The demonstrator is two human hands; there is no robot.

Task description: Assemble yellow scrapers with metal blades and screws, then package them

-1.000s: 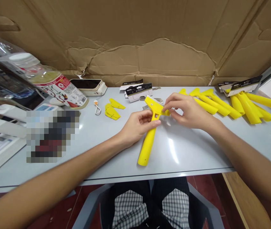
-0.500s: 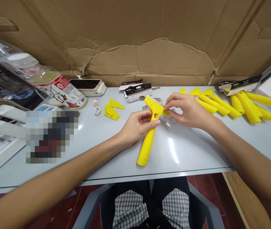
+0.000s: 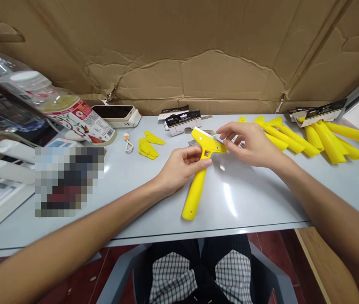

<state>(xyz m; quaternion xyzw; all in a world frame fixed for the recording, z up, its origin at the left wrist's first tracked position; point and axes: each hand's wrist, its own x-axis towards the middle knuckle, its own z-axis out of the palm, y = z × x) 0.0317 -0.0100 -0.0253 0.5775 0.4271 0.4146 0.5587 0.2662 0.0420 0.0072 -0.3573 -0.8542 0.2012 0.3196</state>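
Note:
My left hand (image 3: 182, 169) is closed around the neck of a yellow scraper (image 3: 195, 188), thumb across the front. The scraper's wide head points away from me and shows two screws; its handle slants down toward the table's front edge. Just right of the head, my right hand (image 3: 245, 142) hovers with fingers curved and apart, holding nothing that I can see. Thin metal blades (image 3: 195, 141) lie behind the scraper head, partly covered by it. Yellow cover plates (image 3: 147, 147) with small holes rest to the left.
Black-and-white header cards (image 3: 184, 122) lie at the back. Yellow scraper handles (image 3: 293, 137) and a carded bunch of handles (image 3: 333, 141) lie on the right. A phone (image 3: 116, 114), a white cable loop (image 3: 129, 144) and a labelled bottle (image 3: 78, 114) stand left. Cardboard (image 3: 182, 50) walls the back.
My right hand has come off the screw at the right end of the scraper head and moved slightly right, its fingers opening. The left hand and scraper have barely moved.

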